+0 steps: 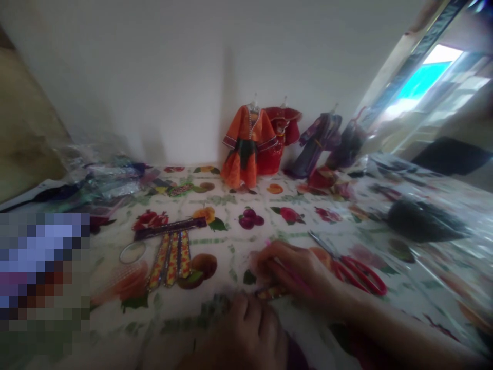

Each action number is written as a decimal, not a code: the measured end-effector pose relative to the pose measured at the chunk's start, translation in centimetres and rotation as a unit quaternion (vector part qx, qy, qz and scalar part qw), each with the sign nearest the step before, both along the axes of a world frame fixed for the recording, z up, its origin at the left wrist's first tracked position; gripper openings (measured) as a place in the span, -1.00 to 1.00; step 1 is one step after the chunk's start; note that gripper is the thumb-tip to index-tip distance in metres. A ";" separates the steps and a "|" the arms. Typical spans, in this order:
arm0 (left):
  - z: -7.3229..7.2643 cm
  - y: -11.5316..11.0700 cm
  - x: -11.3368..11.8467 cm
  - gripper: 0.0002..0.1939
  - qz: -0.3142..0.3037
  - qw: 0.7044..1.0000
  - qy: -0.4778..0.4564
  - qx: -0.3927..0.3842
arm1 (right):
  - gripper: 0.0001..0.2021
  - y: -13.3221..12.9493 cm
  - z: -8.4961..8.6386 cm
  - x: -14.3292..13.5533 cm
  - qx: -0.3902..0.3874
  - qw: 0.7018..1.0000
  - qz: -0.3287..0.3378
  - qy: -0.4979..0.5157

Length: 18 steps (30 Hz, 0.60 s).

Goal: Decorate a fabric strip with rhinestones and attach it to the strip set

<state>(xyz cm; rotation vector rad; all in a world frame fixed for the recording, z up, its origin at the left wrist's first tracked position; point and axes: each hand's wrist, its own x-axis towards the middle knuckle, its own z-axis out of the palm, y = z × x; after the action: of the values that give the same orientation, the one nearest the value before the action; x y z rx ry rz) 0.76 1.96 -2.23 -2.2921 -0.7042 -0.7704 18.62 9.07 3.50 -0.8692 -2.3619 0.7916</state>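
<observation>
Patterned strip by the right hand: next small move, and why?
Probably steady the patterned strip with the left hand: that hand lies close beside it, and the right hand partly covers it in view. Blur hides any contact.

Pale bkgd wall [154, 77], dim light, bright opening [427, 77] upper R, fruit-print tblcloth [223, 231]

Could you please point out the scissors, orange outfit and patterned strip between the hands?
Scissors [339, 259], head view: near the joint.
Orange outfit [247, 150], head view: dark panel.
Patterned strip [270, 293], head view: uncovered part.

No text can be read, the dark upper-right strip [435, 43] being too blurred
</observation>
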 end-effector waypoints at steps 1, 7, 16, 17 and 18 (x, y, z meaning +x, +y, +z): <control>0.0 0.0 0.0 -0.85 0.002 1.000 -0.002 -0.002 | -0.83 0.0 0.1 0.0 0.006 1.000 -0.002 0.002; 0.5 0.3 0.1 -0.82 -0.008 0.999 -0.036 0.004 | -0.83 0.0 0.4 0.0 0.011 1.000 -0.008 0.003; 1.0 0.4 0.3 -0.84 -0.047 0.998 -0.027 -0.015 | -0.67 4.4 1.0 0.5 0.132 0.989 -0.004 -0.071; 1.0 0.4 0.3 -0.83 -0.048 0.998 -0.032 -0.019 | -0.66 5.9 0.9 -0.1 0.159 0.984 -0.007 -0.074; 0.9 0.4 0.3 -0.80 -0.051 0.998 -0.036 -0.021 | -0.64 7.5 0.6 -0.7 0.179 0.979 -0.005 -0.094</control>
<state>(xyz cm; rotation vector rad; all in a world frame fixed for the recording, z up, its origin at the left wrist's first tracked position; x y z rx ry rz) 1.11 2.41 -1.29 -2.3636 -0.6455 -0.8973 17.90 16.55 4.09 -0.8282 -2.5508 0.2714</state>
